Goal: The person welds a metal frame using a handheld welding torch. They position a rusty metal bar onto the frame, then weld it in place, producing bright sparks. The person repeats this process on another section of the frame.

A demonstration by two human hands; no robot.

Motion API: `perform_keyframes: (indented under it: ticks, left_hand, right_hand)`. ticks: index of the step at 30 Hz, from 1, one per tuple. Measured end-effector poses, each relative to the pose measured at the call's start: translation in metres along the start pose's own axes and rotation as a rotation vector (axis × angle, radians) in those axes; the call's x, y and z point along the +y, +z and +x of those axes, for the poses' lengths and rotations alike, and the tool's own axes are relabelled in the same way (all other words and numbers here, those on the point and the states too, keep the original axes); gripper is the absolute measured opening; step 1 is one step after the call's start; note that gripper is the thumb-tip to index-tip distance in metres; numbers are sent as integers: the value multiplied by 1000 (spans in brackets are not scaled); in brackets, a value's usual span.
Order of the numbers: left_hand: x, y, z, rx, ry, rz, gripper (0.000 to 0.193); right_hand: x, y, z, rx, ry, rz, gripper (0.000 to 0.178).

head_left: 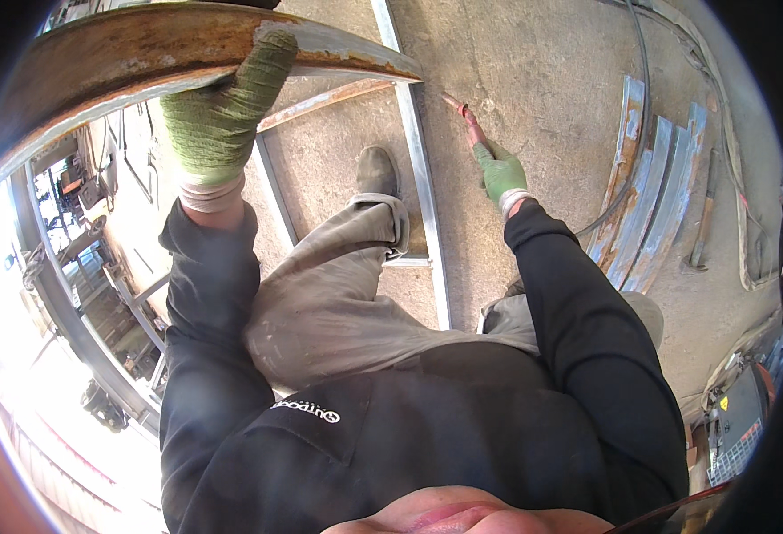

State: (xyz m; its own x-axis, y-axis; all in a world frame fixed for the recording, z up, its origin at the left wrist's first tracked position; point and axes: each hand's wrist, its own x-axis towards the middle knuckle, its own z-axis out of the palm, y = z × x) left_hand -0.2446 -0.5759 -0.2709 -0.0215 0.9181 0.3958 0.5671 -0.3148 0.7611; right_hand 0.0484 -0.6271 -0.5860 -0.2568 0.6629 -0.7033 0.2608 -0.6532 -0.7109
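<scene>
- Container: one grey box-shaped unit stands near the lower right rim; its interior cannot be determined.
- Quantity, work items: one curved-looking rusty beam; one red-handled torch.
- Quantity, floor items at right: at least three metal strips side by side, partly rusted; one long-handled hammer beside them.
- Left grip, green-gloved: clamped on the rusty beam, thumb laid across its face; the other fingers are hidden.
- Beam position: within the left grip, near its right-hand end; the longer portion extends left.
- Right grip, green-gloved: wrapped around the red-handled torch; the tip projects forward and left, above the concrete floor.
- Metal frame: between the two grips; the beam end overlaps its rail in view. Contact cannot be confirmed.
</scene>
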Motion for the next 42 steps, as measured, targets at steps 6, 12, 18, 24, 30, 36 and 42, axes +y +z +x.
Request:
perform_keyframes:
  ticks: [6,12,18,24,30,36,42]
  left_hand:
    - [1,5,-5,24,-66,-74,56]
    - [-3,1,-6,10,-69,-143,62]
    - [-10,0,-11,14,-110,-210,65]
    - [-11,-8,-14,-30,-183,-144,66]
    - [-10,-11,-17,-26,-260,-159,61]
    - [-10,-7,-12,5,-235,-204,58]
    - [-4,-6,-6,-14,-190,-149,51]
  right_hand:
    - [-7,-2,-3,4,116,-40,44]
    - [-9,1,-2,12,41,-36,46]
    - [-12,-1,-4,14,54,-37,44]
    - [-9,0,-1,20,-31,-78,51]
    - [-14,0,-5,10,10,-1,44]
    - [-10,-4,-1,62,-8,-109,48]
    - [10,-17,11,201,-107,-462,69]
